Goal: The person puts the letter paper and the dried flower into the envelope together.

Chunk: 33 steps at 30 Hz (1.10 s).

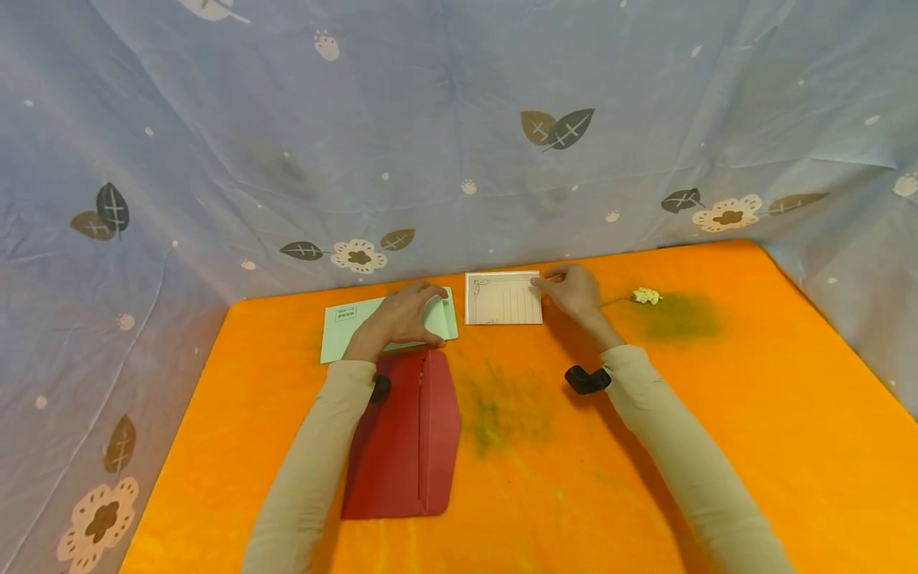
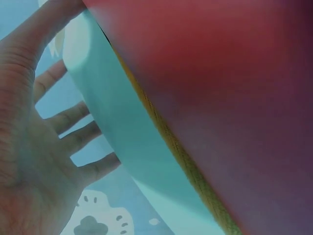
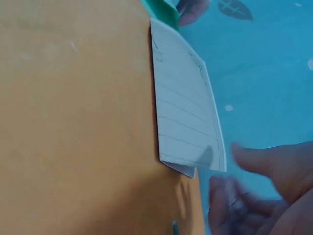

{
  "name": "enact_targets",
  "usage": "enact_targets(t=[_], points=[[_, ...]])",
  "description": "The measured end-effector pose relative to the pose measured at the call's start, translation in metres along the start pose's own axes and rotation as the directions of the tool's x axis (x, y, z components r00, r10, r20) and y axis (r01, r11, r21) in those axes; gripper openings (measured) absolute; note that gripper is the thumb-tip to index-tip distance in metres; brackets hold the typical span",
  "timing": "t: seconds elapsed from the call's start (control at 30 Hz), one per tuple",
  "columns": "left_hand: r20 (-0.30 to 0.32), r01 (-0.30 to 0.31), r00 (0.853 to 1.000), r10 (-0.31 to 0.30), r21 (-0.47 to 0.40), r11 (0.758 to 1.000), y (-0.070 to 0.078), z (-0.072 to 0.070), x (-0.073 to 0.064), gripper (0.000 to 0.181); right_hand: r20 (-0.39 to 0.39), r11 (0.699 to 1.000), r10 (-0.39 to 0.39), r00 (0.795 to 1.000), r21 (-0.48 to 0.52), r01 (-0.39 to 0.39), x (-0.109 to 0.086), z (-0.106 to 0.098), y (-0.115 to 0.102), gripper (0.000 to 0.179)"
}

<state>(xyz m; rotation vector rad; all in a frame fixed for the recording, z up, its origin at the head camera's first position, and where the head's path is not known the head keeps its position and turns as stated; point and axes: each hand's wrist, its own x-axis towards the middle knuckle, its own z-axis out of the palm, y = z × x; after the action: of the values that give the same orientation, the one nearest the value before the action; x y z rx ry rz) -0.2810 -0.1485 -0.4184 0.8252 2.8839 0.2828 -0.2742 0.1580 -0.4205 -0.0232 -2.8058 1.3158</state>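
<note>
My left hand (image 1: pixel 405 315) spans a pale green envelope (image 1: pixel 340 331), its thumb by the near edge and its fingers by the far edge. In the left wrist view the fingers (image 2: pixel 80 115) look straight and spread along the green envelope's border (image 2: pixel 112 93). To the right lies a folded white card (image 1: pixel 502 303) with ruled lines and corner ornaments. My right hand (image 1: pixel 574 295) is at the card's right end. From the right wrist, thumb and bent fingers stand just off the slightly raised card (image 3: pixel 181 98), with nothing between them.
A red envelope (image 1: pixel 398 438), flap to the right, lies below the green one and under the left forearm. A small yellow flower (image 1: pixel 646 296) on a thin stem is right of the right hand. Patterned blue cloth (image 1: pixel 459 143) rises behind the orange tabletop (image 1: pixel 538 494).
</note>
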Motion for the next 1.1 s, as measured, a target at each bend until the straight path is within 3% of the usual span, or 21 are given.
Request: enact_targets(t=[0.13,0.27,0.4,0.5,0.6,0.77,0.9,1.0,1.1], points=[[0.000,0.006,1.000,-0.006,0.001,1.000,-0.0005,0.0011,-0.0004,0.081,0.057,0.987,0.096,0.994,-0.137,-0.088,-0.0012,-0.0034,-0.0009,0.040],[0.000,0.017,1.000,-0.017,-0.007,1.000,0.0004,0.0025,-0.0019,0.081,0.121,0.983,0.132,0.984,-0.141,-0.114,-0.0007,-0.0013,0.0007,0.039],[-0.006,0.015,1.000,-0.015,-0.012,1.000,0.0016,0.0034,-0.0024,0.081,0.113,0.988,0.116,0.987,-0.119,-0.102,-0.0007,0.0007,0.0034,0.035],[-0.011,0.011,1.000,-0.011,-0.009,1.000,0.0016,0.0036,-0.0026,0.081,0.115,0.994,0.099,0.988,-0.055,-0.093,-0.0002,0.0012,0.0043,0.037],[-0.016,0.010,1.000,-0.010,0.000,1.000,0.0007,0.0036,-0.0031,0.081,0.140,0.989,0.090,0.986,0.106,-0.105,0.0003,0.0004,0.0013,0.037],[-0.023,0.011,1.000,-0.010,0.007,1.000,-0.0006,0.0040,-0.0031,0.082,0.213,0.920,0.102,0.972,0.351,-0.174,0.0005,-0.0041,-0.0044,0.028],[-0.026,0.005,1.000,-0.004,0.008,1.000,-0.0007,0.0044,-0.0028,0.081,0.257,0.892,0.117,0.959,0.397,-0.216,0.0008,-0.0049,-0.0039,0.023],[-0.021,0.005,1.000,-0.005,0.006,1.000,-0.0004,0.0047,-0.0028,0.081,0.261,0.878,0.144,0.955,0.411,-0.245,0.0028,-0.0022,-0.0025,0.041],[-0.018,0.009,1.000,-0.009,0.002,1.000,0.0001,0.0046,-0.0033,0.082,0.250,0.875,0.160,0.955,0.413,-0.254,0.0048,0.0013,-0.0011,0.049]])
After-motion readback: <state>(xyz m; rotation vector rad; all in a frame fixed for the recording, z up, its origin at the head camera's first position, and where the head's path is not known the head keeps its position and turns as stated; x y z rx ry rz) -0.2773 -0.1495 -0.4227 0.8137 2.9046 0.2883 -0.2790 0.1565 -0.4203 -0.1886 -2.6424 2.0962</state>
